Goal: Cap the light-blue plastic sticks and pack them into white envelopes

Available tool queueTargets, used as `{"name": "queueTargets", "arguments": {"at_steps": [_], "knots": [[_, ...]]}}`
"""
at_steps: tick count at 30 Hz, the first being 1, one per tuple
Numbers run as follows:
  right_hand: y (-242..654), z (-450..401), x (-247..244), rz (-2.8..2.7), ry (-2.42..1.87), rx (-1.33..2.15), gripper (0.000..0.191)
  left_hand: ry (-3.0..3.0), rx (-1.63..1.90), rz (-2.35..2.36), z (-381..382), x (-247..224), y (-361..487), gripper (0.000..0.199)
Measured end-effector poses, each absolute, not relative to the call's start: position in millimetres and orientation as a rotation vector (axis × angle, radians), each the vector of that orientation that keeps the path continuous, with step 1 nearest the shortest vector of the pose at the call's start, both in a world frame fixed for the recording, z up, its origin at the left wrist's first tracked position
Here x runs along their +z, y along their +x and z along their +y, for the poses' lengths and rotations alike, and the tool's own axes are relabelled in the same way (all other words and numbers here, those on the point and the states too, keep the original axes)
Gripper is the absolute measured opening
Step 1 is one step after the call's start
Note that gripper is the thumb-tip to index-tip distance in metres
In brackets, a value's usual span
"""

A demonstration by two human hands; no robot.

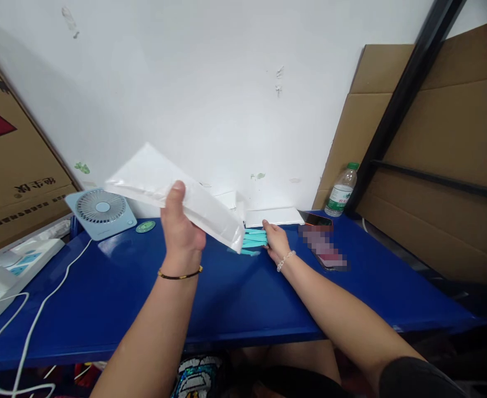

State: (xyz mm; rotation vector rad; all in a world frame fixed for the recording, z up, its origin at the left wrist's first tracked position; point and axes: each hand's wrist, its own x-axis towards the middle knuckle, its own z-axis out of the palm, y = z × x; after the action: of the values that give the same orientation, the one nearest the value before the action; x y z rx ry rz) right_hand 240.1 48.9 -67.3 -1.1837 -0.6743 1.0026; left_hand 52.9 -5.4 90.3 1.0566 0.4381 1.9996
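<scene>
My left hand (181, 226) grips a flat white packet (172, 177) with a shiny wrapper, raised and tilted over the table, thumb on its near face. Low over the table, my right hand (277, 240) is closed around a bundle of thin turquoise strips (255, 239). Their left ends pass behind the packet's lower right corner, so I cannot tell whether they touch it or what they are. Just behind my right hand lies a flat white piece (274, 216) against the wall, with another white item partly hidden by the packet.
On the blue table (235, 309) stand a light-blue fan (101, 210), a green round disc (145, 226) and a white power strip (19, 271) with cables at left. A water bottle (343, 190) and phones (318, 220) are at right. Cardboard (446, 166) leans beside a black post.
</scene>
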Motion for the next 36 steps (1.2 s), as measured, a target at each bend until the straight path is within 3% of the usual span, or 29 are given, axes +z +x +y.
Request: {"name": "queueTargets", "arguments": {"at_steps": [5,7,11,13,16,18,21,25,30,36], "knots": [[266.9,55.0,-69.2,-1.048,-1.534,0.516,0.041,1.592,2.016,0.884,16.0,84.9,16.9,0.058],[268.6,54.6,-70.0,-1.193,-1.62,0.361,0.042,1.918,1.712,1.286,27.7,66.1,5.2,0.068],[263.0,53.6,-73.1,-1.373,-1.672,0.243,0.039,2.345,0.698,1.909,45.4,12.1,-13.9,0.071],[259.8,53.1,-74.4,-1.396,-1.656,0.258,0.037,2.366,0.287,1.968,50.2,-11.0,-20.2,0.089],[256.6,50.9,-74.2,-1.425,-1.619,0.335,0.036,2.397,0.164,1.935,52.8,-28.0,-17.7,0.111],[255.4,48.7,-72.8,-1.449,-1.603,0.394,0.033,2.482,0.278,1.802,52.3,-28.8,-4.5,0.1],[254.6,46.0,-70.3,-1.447,-1.532,0.524,0.03,2.473,0.376,1.453,51.5,-25.5,28.5,0.062],[254.7,44.7,-65.3,-1.38,-1.326,0.794,0.025,2.399,0.373,1.209,55.3,-28.8,68.9,0.042],[250.9,37.2,-52.7,-1.397,-1.053,0.985,0.027,2.239,0.536,1.122,64.0,-41.2,80.5,0.037],[244.3,29.5,-43.8,-1.19,-0.93,1.091,0.05,2.092,0.568,1.028,65.3,-38.5,70.7,0.036]]}}
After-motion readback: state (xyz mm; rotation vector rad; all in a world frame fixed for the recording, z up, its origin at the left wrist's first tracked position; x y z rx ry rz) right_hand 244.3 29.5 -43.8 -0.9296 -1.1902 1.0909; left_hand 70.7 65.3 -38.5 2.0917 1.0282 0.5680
